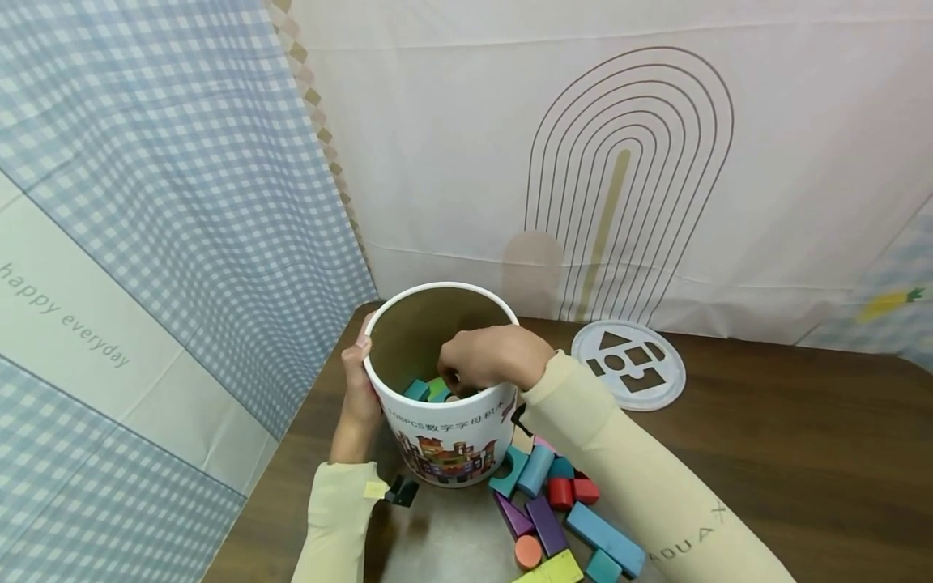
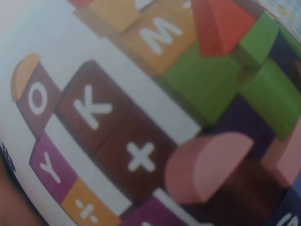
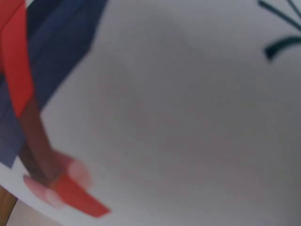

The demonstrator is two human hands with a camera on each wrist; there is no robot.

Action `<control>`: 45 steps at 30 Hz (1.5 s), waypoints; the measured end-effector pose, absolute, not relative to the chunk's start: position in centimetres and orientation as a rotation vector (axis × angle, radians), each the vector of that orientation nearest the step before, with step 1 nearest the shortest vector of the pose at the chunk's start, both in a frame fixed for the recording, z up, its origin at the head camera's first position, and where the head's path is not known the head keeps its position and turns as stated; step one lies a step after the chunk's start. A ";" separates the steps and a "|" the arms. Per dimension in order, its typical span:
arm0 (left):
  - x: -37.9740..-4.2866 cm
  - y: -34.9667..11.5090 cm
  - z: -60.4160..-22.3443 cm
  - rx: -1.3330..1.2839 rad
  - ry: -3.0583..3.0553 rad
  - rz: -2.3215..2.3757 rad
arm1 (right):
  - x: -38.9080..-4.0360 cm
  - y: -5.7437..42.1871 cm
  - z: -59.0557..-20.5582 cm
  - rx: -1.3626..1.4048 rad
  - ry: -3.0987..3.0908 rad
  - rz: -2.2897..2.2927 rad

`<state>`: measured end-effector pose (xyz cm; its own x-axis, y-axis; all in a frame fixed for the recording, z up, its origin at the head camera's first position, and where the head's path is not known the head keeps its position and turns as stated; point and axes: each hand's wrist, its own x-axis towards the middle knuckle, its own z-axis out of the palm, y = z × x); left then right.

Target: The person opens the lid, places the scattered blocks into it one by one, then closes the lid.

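Observation:
A white round bucket (image 1: pixel 445 405) with printed building blocks on its side stands upright on the table. My left hand (image 1: pixel 359 376) holds its left side, with the thumb at the rim. Over the right rim, my right hand (image 1: pixel 492 356) reaches inside with bent fingers, low over green and teal blocks (image 1: pixel 428 390). Its fingertips are hidden, so I cannot tell whether they hold a block. In the left wrist view the printed bucket wall (image 2: pixel 141 117) fills the picture. The right wrist view also shows the bucket wall (image 3: pixel 164 117) up close.
Loose wooden blocks lie right of the bucket, among them a purple block (image 1: pixel 547 524), a long blue block (image 1: pixel 605 538), a red cylinder (image 1: pixel 560 492) and a yellow block (image 1: pixel 554 569). A white lid (image 1: pixel 594 344) with shaped holes lies behind them, near the curtain (image 1: pixel 437 162).

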<state>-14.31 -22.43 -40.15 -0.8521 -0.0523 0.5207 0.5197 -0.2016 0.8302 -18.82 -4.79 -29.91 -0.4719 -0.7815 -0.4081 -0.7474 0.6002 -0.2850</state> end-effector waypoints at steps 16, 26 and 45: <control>-14.1 -22.4 -40.4 -0.501 -1.704 -2.128 | -18.8 -3.2 -30.8 -1.529 2.651 -0.962; -14.0 -22.5 -40.5 -0.532 -1.698 -2.124 | -17.7 0.2 -31.6 -1.535 3.016 -0.998; -15.6 -23.6 -42.4 -0.572 -1.709 -2.131 | -17.7 8.4 -41.8 -0.769 2.925 -0.873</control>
<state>-15.59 -23.63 -42.42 -0.8575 -0.0192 0.5141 0.5059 -0.2119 0.8361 -17.67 8.43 -41.80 -0.8806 -0.4522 0.1418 -0.4559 0.7266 -0.5139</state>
